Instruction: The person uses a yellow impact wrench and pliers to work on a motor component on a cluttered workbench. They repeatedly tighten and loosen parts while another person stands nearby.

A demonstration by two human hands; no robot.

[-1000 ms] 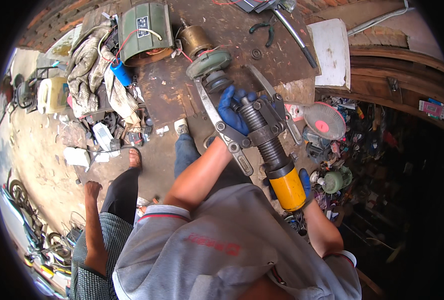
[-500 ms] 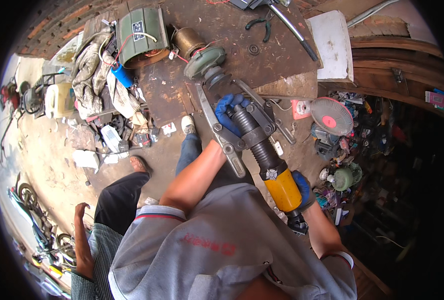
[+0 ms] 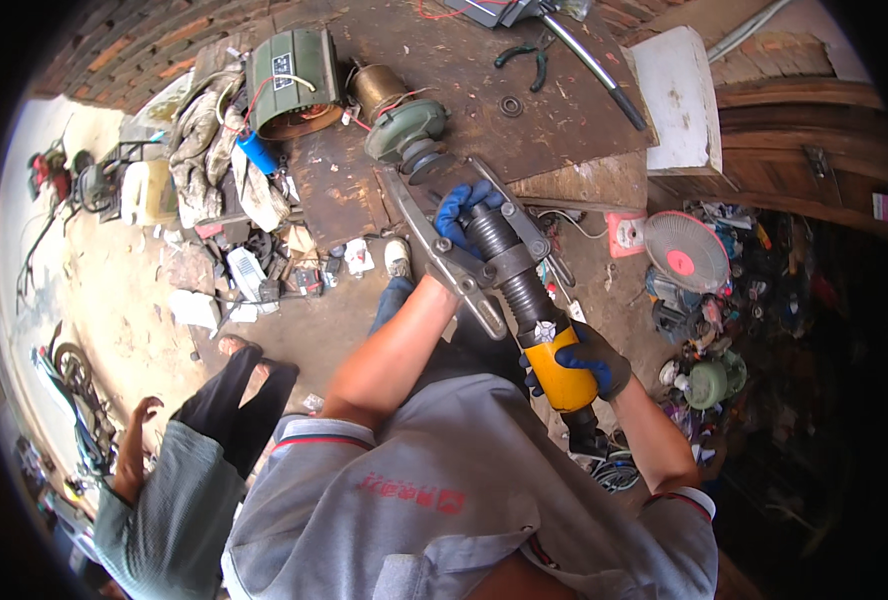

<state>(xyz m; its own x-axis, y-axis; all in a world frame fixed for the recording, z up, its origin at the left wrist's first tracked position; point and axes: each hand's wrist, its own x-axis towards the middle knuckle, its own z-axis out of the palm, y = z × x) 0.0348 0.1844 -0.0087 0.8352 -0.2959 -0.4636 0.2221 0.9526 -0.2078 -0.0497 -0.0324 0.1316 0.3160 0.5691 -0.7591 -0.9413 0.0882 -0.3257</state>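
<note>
My blue-gloved left hand (image 3: 455, 215) grips the steel gear puller (image 3: 507, 264) near the top of its threaded body, between its jaw arms. My gloved right hand (image 3: 594, 362) is wrapped round the puller's yellow hydraulic cylinder (image 3: 558, 382) at the lower end. The jaw tips lie close to a stepped grey pulley (image 3: 426, 161) on a rotor with a green end cover (image 3: 406, 133) and a brass-coloured body (image 3: 377, 88), on the worn wooden tabletop (image 3: 329, 190); whether they touch it I cannot tell.
A green motor housing (image 3: 284, 77), blue capacitor (image 3: 256, 151), rags (image 3: 194, 150), pliers (image 3: 539, 65) and washer (image 3: 510, 107) lie on the table. Right: white board (image 3: 669, 100), fan (image 3: 686, 250), floor clutter. A co-worker (image 3: 179, 480) is at left, beside parked motorbikes.
My right hand has shifted round onto the front of the yellow cylinder. The puller's jaw arms sit closer together. The co-worker's arm and legs have moved, and the view has shifted slightly.
</note>
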